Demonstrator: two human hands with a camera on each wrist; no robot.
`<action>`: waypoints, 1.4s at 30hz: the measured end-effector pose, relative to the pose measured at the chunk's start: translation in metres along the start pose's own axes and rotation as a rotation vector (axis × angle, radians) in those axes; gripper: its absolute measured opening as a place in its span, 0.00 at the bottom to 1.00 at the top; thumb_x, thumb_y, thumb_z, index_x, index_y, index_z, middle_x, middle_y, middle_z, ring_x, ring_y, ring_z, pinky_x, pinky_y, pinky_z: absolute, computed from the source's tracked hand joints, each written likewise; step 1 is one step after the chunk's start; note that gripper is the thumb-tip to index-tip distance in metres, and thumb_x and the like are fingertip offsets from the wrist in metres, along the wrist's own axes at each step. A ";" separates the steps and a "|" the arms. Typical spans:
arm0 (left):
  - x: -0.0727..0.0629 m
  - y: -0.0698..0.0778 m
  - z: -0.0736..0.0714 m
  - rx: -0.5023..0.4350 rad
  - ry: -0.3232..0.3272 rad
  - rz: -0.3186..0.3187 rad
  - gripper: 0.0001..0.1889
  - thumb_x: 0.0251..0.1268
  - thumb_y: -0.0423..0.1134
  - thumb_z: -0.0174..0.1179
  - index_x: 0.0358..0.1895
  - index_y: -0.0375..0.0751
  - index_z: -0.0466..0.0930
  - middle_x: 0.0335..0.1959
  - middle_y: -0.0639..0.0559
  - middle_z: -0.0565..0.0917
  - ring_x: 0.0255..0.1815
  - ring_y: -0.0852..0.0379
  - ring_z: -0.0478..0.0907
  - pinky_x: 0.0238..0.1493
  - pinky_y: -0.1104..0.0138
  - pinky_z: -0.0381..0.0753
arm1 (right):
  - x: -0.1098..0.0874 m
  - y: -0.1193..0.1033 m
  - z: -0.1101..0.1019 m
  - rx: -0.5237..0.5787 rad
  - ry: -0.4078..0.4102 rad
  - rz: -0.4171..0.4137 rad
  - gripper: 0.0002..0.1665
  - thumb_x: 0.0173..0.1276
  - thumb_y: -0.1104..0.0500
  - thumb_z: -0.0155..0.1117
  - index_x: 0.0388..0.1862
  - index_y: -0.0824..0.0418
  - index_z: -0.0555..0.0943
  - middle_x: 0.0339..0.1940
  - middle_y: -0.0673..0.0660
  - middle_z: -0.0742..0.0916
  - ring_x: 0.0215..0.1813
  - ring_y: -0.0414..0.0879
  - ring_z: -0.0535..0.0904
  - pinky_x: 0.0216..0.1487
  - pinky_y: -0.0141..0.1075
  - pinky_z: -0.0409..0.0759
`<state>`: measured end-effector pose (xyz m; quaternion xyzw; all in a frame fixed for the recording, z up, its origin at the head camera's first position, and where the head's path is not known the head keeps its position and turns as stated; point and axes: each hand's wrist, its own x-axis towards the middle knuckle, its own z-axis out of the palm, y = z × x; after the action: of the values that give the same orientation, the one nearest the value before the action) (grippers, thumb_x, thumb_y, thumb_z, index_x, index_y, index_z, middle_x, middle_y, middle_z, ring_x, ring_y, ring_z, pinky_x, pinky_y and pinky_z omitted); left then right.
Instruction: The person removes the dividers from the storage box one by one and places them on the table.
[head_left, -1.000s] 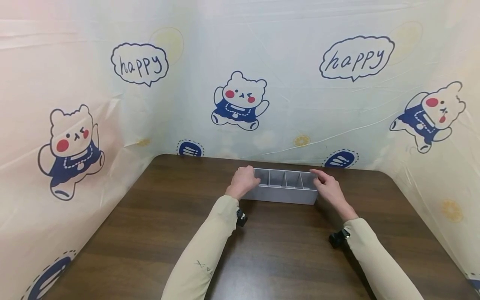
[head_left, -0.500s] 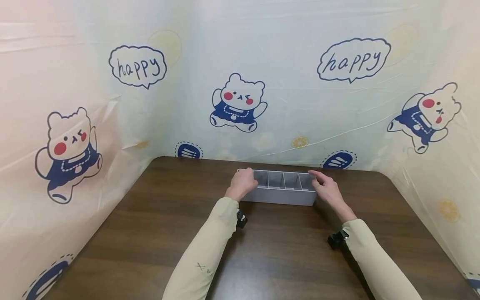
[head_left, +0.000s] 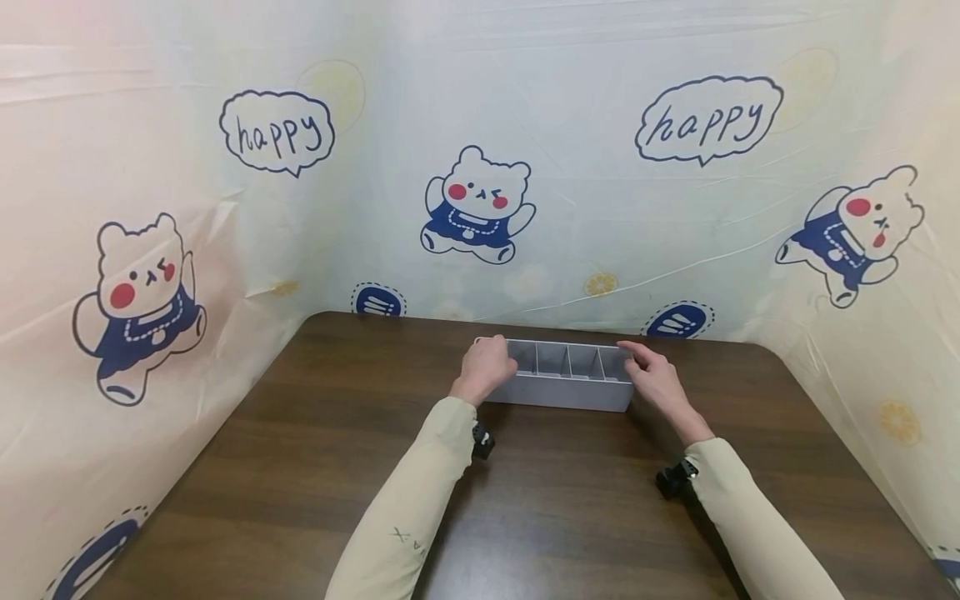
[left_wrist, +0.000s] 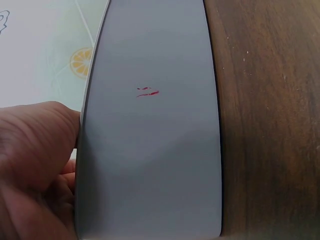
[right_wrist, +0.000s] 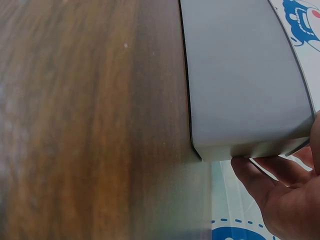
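A long grey storage box (head_left: 562,393), split by thin dividers into several compartments, sits upright toward the far edge of the table. My left hand (head_left: 485,367) grips its left end at the top rim, with the thumb on the inner side. At the opposite end, my right hand (head_left: 662,382) holds the rim, thumb at the inside corner. In the right wrist view, the fingers (right_wrist: 252,177) press against the box's end wall. Small red marks (left_wrist: 149,92) show on the front wall in the left wrist view. The compartments that show have nothing in them.
The brown wooden table (head_left: 360,467) has rounded far corners. A pale curtain (head_left: 570,208) printed with bears and "happy" bubbles encloses it at the back and on both sides. Each wrist wears a small black camera, the right wrist camera (head_left: 675,478) hanging below the sleeve.
The head view has shifted very slightly. Both hands keep their hold at the ends of the storage box, which stays in the same place on the table.
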<state>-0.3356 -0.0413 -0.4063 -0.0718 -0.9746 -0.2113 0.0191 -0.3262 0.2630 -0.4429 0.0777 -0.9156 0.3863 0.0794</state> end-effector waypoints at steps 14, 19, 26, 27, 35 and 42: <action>-0.006 -0.004 0.004 -0.001 0.096 0.031 0.08 0.62 0.37 0.51 0.40 0.38 0.74 0.19 0.51 0.72 0.18 0.54 0.69 0.21 0.63 0.66 | 0.000 -0.001 0.001 0.007 0.006 0.010 0.24 0.75 0.58 0.48 0.68 0.54 0.72 0.52 0.63 0.80 0.46 0.54 0.73 0.40 0.39 0.69; -0.009 -0.005 0.005 -0.009 0.121 0.037 0.09 0.62 0.40 0.52 0.41 0.39 0.74 0.19 0.50 0.74 0.18 0.54 0.71 0.21 0.63 0.67 | 0.000 -0.001 0.001 0.003 0.007 0.003 0.24 0.75 0.57 0.48 0.68 0.55 0.73 0.48 0.62 0.79 0.44 0.53 0.73 0.37 0.38 0.69; -0.011 -0.009 0.006 -0.033 0.132 0.057 0.13 0.63 0.45 0.55 0.43 0.39 0.74 0.21 0.51 0.77 0.18 0.54 0.73 0.20 0.65 0.68 | 0.001 -0.002 0.000 0.003 0.011 0.009 0.24 0.75 0.58 0.48 0.68 0.54 0.73 0.42 0.62 0.78 0.40 0.52 0.72 0.36 0.39 0.68; -0.012 -0.009 0.006 -0.038 0.134 0.059 0.14 0.63 0.45 0.56 0.44 0.39 0.75 0.21 0.51 0.77 0.17 0.54 0.73 0.20 0.65 0.68 | 0.001 -0.002 0.000 0.003 0.010 0.006 0.24 0.75 0.58 0.48 0.68 0.54 0.73 0.42 0.61 0.78 0.40 0.52 0.72 0.36 0.39 0.68; -0.014 -0.011 0.007 -0.095 0.133 0.061 0.21 0.65 0.47 0.57 0.56 0.38 0.75 0.19 0.51 0.77 0.14 0.56 0.71 0.18 0.67 0.67 | 0.001 -0.003 0.001 0.000 0.011 0.012 0.24 0.75 0.57 0.48 0.68 0.54 0.72 0.41 0.61 0.77 0.38 0.51 0.71 0.35 0.38 0.68; -0.013 -0.011 0.009 -0.097 0.164 0.071 0.21 0.64 0.47 0.57 0.56 0.38 0.76 0.19 0.52 0.77 0.15 0.56 0.71 0.18 0.67 0.66 | 0.000 -0.003 0.000 0.009 0.009 0.015 0.24 0.75 0.58 0.48 0.68 0.54 0.72 0.42 0.61 0.77 0.40 0.52 0.71 0.36 0.38 0.68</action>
<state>-0.3241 -0.0497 -0.4199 -0.0898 -0.9551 -0.2628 0.1030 -0.3256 0.2609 -0.4405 0.0696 -0.9142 0.3912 0.0801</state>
